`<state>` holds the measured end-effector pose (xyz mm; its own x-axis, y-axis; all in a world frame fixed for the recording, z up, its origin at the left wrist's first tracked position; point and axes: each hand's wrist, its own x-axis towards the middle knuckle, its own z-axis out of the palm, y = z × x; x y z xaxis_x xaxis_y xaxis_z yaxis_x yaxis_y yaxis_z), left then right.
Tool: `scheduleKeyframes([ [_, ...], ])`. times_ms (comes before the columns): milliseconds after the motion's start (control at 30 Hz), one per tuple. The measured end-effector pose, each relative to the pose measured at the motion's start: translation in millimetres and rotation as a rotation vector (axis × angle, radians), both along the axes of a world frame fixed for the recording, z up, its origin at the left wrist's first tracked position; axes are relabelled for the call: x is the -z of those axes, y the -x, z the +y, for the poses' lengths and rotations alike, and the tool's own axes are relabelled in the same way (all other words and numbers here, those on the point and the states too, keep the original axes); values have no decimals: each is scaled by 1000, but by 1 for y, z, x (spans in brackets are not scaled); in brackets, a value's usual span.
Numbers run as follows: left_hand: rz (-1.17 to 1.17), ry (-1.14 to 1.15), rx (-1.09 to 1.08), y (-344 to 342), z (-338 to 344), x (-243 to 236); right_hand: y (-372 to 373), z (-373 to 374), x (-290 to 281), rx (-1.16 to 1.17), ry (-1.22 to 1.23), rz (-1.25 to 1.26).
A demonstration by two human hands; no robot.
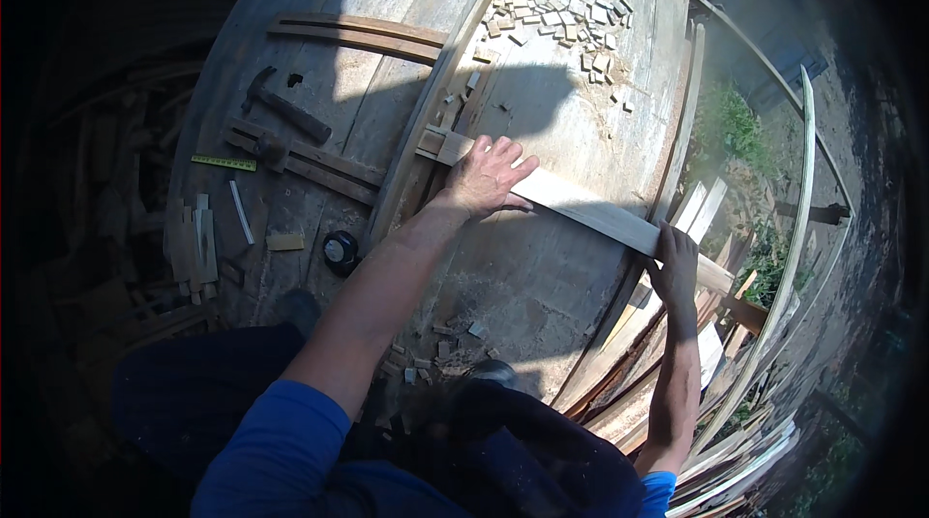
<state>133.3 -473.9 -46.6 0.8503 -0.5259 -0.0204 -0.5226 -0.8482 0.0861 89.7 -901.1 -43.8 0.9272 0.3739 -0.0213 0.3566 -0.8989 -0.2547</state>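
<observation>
A long pale wooden board (592,212) lies slantwise across the workbench, its left end over a raised wooden rail (416,131) fixed on the bench top. My left hand (487,176) presses on the board near that end, fingers bent over its far side and thumb at the near edge. Farther along, my right hand (674,261) wraps round the same board close to its right end, beyond the bench edge. Part of each hand's grip is hidden beneath the wood.
Small offcut blocks (556,3) are heaped at the far side of the bench (464,276). To the left are a hammer (290,114), a yellow measuring strip (224,164) and a round black tape measure (340,252). Loose wooden strips (629,382) pile up at the right.
</observation>
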Motion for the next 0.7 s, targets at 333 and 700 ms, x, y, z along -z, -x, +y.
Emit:
scheduleKeyframes([
  [333, -46, 21, 14, -25, -3, 6, -20, -2, 1, 21, 2, 9],
  [700, -25, 46, 51, -27, -8, -1, -16, -5, 2, 49, -34, 5],
])
